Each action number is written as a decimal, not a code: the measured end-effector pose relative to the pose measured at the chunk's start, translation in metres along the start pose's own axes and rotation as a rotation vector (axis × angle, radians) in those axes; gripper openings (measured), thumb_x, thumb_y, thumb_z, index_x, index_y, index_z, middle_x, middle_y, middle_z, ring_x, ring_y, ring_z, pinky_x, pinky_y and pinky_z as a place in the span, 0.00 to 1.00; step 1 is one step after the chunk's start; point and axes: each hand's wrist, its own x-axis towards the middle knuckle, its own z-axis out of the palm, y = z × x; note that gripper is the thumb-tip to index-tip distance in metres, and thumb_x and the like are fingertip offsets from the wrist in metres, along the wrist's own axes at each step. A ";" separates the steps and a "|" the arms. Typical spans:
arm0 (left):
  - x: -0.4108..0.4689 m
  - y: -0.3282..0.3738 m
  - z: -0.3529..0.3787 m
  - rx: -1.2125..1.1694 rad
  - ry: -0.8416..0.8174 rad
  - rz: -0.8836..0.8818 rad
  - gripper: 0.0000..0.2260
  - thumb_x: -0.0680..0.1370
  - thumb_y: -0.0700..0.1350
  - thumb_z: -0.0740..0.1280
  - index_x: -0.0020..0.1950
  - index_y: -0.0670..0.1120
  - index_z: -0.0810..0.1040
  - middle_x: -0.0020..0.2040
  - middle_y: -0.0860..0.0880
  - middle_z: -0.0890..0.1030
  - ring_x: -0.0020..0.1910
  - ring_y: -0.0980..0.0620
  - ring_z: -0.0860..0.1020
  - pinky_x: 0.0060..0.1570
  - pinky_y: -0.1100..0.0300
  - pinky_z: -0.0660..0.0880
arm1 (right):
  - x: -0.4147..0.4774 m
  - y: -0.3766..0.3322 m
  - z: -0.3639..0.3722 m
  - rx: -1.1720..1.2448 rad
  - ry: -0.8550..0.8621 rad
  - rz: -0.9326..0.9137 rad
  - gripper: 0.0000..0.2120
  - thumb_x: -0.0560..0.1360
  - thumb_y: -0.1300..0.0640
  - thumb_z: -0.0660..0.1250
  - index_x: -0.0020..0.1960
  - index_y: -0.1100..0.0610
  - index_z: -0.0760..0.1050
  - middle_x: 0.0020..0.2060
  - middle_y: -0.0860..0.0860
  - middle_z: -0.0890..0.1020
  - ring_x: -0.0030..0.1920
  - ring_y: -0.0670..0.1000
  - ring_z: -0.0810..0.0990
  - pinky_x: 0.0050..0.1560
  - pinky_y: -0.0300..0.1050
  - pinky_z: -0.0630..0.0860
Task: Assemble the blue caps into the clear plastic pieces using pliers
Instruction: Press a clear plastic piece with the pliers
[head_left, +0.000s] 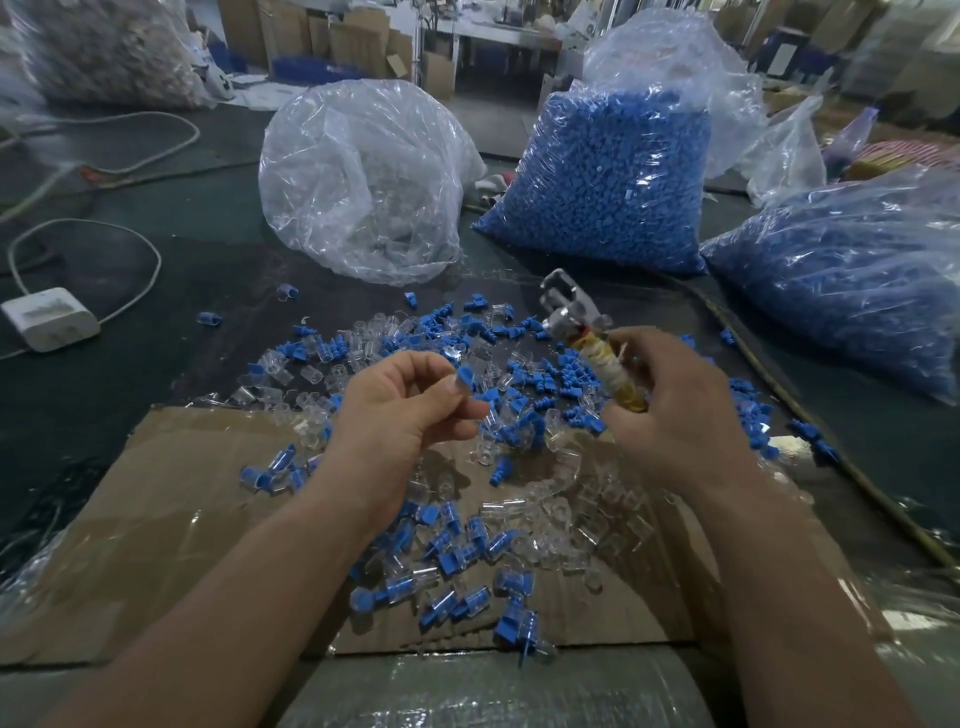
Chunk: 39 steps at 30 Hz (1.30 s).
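Between left hand (410, 410) fingers, 1 blue cap (466, 375) is pinched. Right hand (680, 415) fingers clamp the pliers (582, 332). Open room separates both sets of fingers.

Blue caps (563, 382) and clear plastic pieces (566, 519) lie mixed, scattered across the cardboard (171, 519); the pliers (571, 322), handles wrapped yellow, point up and away above them

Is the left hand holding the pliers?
No, the right hand grips the pliers, while the left hand pinches a blue cap.
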 end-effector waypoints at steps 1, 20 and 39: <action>0.000 0.000 0.001 0.007 0.009 0.021 0.04 0.73 0.33 0.64 0.41 0.41 0.73 0.31 0.49 0.80 0.33 0.52 0.81 0.29 0.65 0.77 | -0.001 -0.003 0.002 0.015 -0.027 -0.020 0.20 0.66 0.65 0.68 0.57 0.55 0.73 0.36 0.38 0.68 0.36 0.39 0.70 0.36 0.24 0.63; -0.001 -0.002 0.006 0.058 0.125 0.150 0.07 0.74 0.33 0.63 0.40 0.44 0.74 0.31 0.53 0.80 0.31 0.58 0.78 0.25 0.66 0.73 | -0.011 -0.020 0.019 -0.005 -0.270 -0.157 0.22 0.69 0.57 0.68 0.63 0.56 0.71 0.48 0.46 0.73 0.49 0.45 0.70 0.52 0.37 0.65; -0.005 0.008 0.004 0.300 0.174 0.208 0.08 0.74 0.32 0.64 0.39 0.44 0.74 0.34 0.48 0.78 0.29 0.58 0.78 0.30 0.67 0.76 | -0.010 -0.021 0.024 0.007 -0.273 -0.170 0.09 0.68 0.58 0.69 0.48 0.54 0.75 0.34 0.41 0.71 0.34 0.40 0.67 0.36 0.36 0.62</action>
